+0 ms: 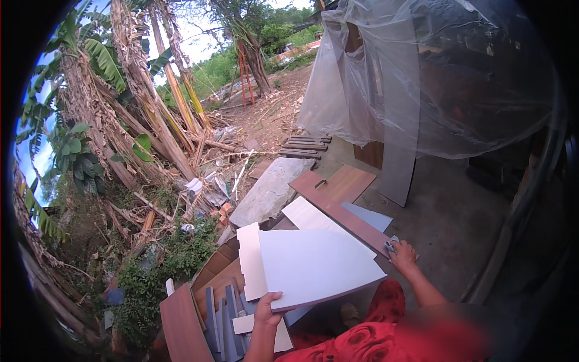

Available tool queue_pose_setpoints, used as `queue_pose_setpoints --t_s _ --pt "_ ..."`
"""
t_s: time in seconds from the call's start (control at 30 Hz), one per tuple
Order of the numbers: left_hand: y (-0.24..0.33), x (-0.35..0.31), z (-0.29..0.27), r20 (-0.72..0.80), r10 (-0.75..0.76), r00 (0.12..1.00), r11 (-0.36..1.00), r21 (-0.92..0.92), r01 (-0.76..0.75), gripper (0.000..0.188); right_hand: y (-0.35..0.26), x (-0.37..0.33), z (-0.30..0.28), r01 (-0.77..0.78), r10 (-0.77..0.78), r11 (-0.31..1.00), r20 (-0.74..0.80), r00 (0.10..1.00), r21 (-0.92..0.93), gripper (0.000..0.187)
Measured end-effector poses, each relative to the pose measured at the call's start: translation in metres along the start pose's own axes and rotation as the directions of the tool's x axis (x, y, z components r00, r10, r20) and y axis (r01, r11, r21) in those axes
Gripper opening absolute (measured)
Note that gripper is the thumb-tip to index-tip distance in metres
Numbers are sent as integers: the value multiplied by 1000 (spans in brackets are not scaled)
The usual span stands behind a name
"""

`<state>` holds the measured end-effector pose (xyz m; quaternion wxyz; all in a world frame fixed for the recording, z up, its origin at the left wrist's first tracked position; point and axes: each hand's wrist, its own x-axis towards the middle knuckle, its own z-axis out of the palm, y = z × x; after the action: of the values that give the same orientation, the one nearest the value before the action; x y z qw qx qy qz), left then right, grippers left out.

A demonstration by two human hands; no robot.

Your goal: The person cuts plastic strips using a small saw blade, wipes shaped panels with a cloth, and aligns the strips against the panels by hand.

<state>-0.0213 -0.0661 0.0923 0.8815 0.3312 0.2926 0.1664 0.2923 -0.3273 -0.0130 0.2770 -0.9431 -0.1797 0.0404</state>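
My left hand grips the near left corner of a wide white board, thumb on top. The board is tilted in front of me, its near edge curving toward my lap. My right hand is closed around a crumpled grey cloth, at the near end of a long brown board. Whether the cloth touches that board I cannot tell. Under the white board a cream panel sticks out on the left, and a pale board shows beyond it.
Brown panels and grey strips lie at lower left. A concrete slab lies farther off, with dark slats behind it. At right, clear plastic sheeting hangs beside an upright grey panel. Banana plants stand left.
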Motion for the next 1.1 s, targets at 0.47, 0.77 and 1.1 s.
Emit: queue_pose_setpoints --t_s 0.47,0.77,1.1 --pt "-35 -50 -37 -44 96 994 995 -8 -96 53 -187 -45 -51 503 -601 503 -134 788 703 30" --pt "-53 -42 -54 -72 169 983 776 -605 -178 60 -257 -174 17 795 -965 261 148 215 548 47" --pt "-48 -56 -30 -153 76 985 950 -287 -118 51 -157 -37 49 667 -678 733 210 704 132 37"
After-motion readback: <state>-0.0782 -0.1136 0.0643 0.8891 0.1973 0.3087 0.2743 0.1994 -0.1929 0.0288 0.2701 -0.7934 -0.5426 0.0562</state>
